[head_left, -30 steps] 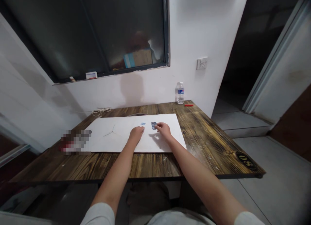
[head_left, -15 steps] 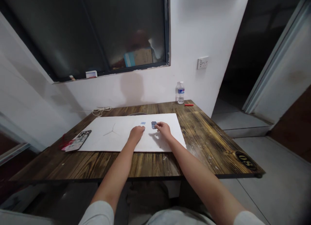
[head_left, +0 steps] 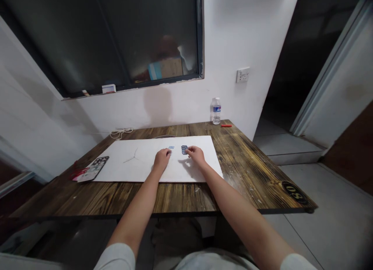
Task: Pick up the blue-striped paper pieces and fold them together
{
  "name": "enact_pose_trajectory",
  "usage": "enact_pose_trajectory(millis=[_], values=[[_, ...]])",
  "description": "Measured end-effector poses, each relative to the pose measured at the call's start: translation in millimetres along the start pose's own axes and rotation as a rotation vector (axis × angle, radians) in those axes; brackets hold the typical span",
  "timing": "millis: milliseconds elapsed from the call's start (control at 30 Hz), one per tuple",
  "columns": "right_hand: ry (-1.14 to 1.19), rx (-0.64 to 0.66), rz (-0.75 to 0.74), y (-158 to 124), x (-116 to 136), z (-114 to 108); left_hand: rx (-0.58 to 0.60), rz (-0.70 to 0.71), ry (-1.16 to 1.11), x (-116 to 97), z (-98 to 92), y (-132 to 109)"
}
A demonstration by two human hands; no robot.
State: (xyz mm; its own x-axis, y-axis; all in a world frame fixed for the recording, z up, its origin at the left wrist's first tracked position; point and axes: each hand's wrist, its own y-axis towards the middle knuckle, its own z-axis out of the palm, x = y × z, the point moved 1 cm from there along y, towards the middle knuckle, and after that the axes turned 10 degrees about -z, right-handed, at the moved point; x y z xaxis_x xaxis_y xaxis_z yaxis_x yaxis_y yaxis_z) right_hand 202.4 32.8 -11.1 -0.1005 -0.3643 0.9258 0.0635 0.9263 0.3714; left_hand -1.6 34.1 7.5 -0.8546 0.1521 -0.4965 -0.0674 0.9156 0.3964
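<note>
My right hand (head_left: 197,155) pinches the edge of a small dark blue piece with pale stripes (head_left: 184,149), which it keeps over the white board (head_left: 148,165). What kind of piece it is, I cannot make out. My left hand (head_left: 162,159) is closed, with thumb and fingertips together around something small and dark, too small to name. Just beyond those fingertips a small blue-and-white patch (head_left: 171,147) lies on the board. Left of my left hand is a thin, three-branched twig-like shape (head_left: 134,157).
A phone-like patterned case (head_left: 97,167) and red strings (head_left: 78,173) lie at the board's left end. A coiled white cord (head_left: 121,133), a water bottle (head_left: 216,111) and a red pen-like stick (head_left: 226,125) are along the back of the wooden table (head_left: 247,173).
My left hand has shifted slightly left and turned, so a small dark thing now shows at its fingertips. My right hand and its striped piece stay almost still.
</note>
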Motion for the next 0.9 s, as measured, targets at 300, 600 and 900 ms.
enact_pose_trajectory(millis=[300,600,900], values=[[-0.156,0.031,-0.076,1.9,-2.9,-1.9,0.308,0.019,-0.644,-11.5,12.8,-4.0],[-0.168,0.230,-0.127,-4.5,-0.2,5.4,0.095,0.282,-0.468,-25.2,3.5,-9.7],[-0.176,0.282,-0.151,-5.6,4.3,6.6,-0.034,0.261,-0.475,-25.1,6.9,-10.3]])
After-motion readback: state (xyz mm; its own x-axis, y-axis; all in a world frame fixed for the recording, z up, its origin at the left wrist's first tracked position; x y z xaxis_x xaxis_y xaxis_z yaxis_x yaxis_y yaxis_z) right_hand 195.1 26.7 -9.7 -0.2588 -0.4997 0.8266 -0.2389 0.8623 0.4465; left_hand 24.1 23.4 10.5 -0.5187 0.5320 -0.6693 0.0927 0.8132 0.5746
